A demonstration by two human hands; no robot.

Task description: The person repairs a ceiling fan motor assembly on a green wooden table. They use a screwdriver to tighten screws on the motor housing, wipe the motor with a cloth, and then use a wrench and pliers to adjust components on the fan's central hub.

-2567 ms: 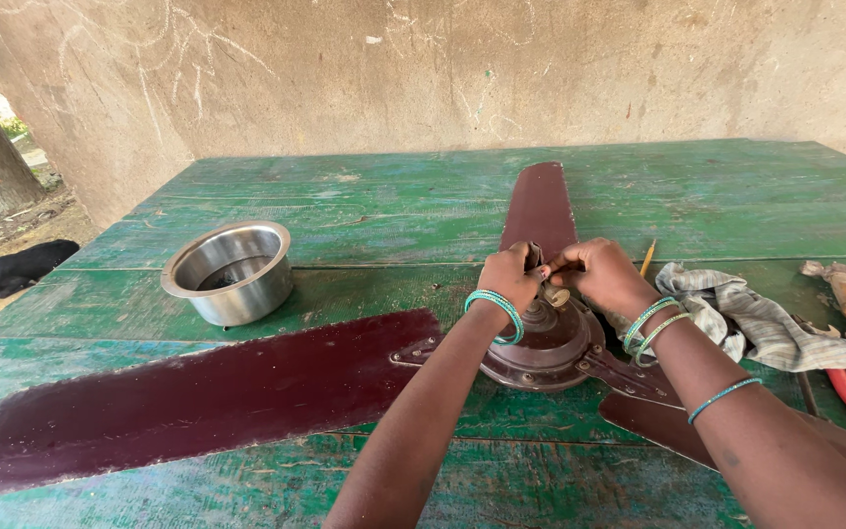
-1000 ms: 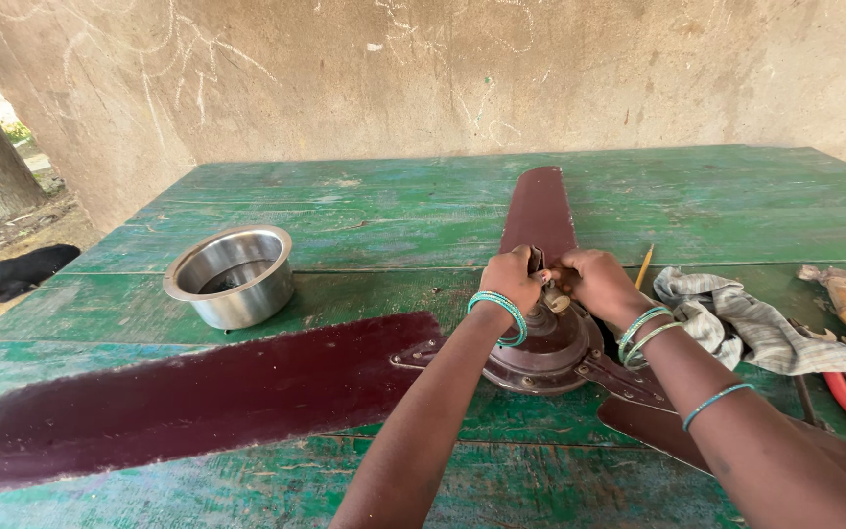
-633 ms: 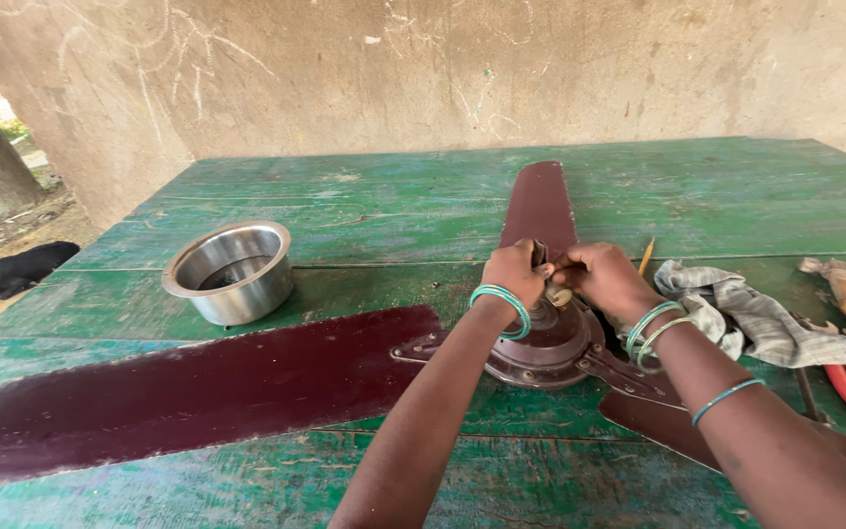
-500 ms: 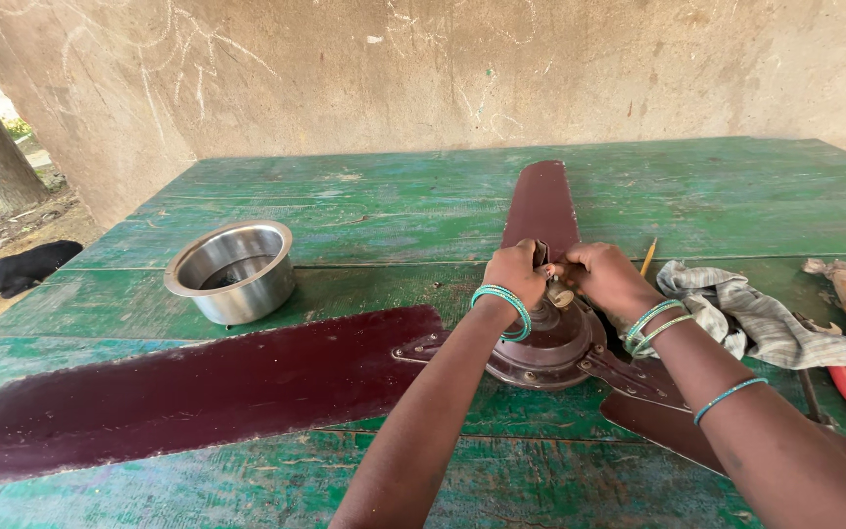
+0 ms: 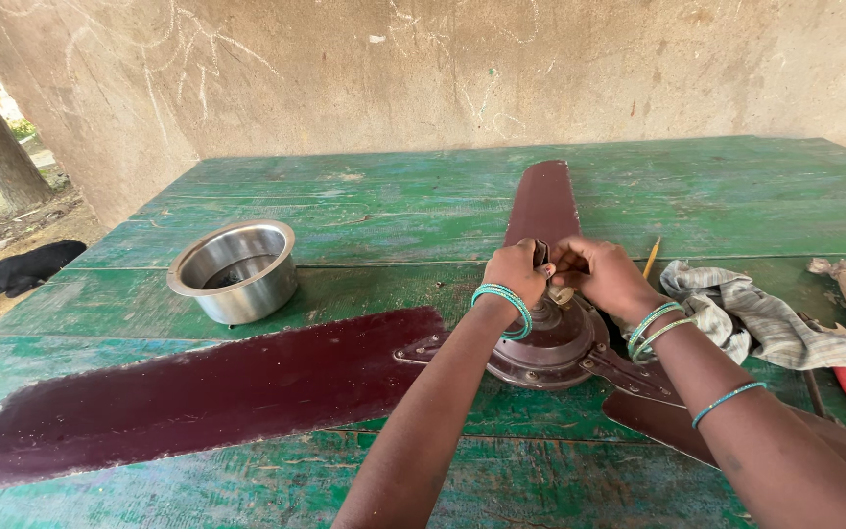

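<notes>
Gripping fan hub (image 5: 550, 343) top | left hand (image 5: 516, 274), right hand (image 5: 599, 276) both closed (fingers meeting) | green table (image 5: 374, 216)

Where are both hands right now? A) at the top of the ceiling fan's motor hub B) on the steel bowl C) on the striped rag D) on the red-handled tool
A: the left hand and right hand meet at the top centre of the ceiling fan's motor hub; the steel bowl stands apart at the left, untouched.
</notes>
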